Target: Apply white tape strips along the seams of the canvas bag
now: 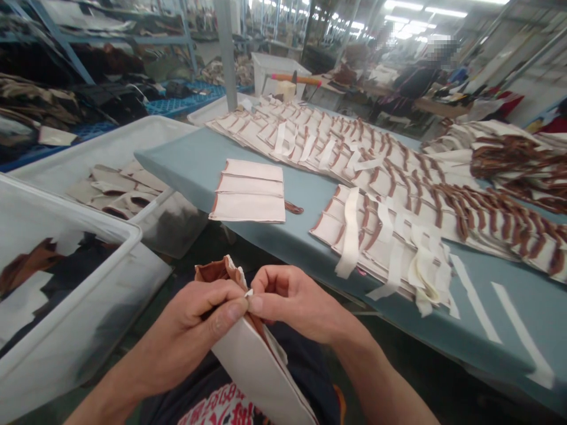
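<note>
Above my lap I hold a folded cream fabric piece with brown edges (257, 366). My left hand (208, 313) is closed on it, thumb and fingers pinching its upper edge. Right beside it, my right hand (287, 298) is closed in a pinch at the same edge. A tiny white bit (248, 292) shows between the two sets of fingertips; I cannot tell whether it is tape or part of the fabric. The brown upper end of the piece sticks up behind my left hand. A flat cream panel with several brown-edged layers (250, 192) lies on the table ahead.
The blue-green table (186, 156) bears long overlapping rows of cream pieces (398, 183). White strips (476, 298) lie over some pieces and near the table's right edge. White plastic bins (146, 260) with fabric pieces stand at left. A metal post (228, 59) rises at the far edge. A person sits farther back.
</note>
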`<state>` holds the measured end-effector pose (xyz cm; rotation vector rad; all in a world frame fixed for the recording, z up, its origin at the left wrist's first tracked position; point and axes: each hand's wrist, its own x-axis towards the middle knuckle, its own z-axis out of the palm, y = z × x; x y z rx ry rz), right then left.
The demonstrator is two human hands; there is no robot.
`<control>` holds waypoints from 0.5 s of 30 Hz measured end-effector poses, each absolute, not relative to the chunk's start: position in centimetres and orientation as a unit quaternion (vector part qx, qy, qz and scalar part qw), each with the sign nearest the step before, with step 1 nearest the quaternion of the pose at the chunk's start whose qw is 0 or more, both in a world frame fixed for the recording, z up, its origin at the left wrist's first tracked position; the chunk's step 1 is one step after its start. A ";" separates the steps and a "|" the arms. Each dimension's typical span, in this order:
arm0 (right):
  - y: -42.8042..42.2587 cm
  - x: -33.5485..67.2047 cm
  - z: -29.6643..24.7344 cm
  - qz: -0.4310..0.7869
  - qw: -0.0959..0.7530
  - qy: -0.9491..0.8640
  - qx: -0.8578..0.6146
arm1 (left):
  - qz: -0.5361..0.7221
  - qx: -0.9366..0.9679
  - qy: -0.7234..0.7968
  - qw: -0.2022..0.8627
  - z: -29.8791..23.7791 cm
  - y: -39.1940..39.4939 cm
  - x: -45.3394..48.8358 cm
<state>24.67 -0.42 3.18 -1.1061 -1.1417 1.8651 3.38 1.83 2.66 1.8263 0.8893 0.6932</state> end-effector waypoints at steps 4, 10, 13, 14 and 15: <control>-1.2 23.8 2.7 0.619 0.367 -0.482 -0.499 | 0.343 0.729 0.403 0.435 2.7 1.9 4.1; -2.2 22.8 2.6 0.439 0.343 -0.582 -0.593 | 0.373 0.701 0.469 0.387 1.8 1.9 5.0; -2.1 22.8 1.9 0.421 0.318 -0.587 -0.614 | 0.354 0.683 0.486 0.415 0.5 1.6 4.7; -2.0 22.8 1.6 0.418 0.313 -0.588 -0.617 | 0.347 0.679 0.490 0.422 -0.1 1.5 4.5; -2.1 22.8 1.2 0.417 0.310 -0.591 -0.618 | 0.342 0.679 0.495 0.420 -0.9 1.3 4.2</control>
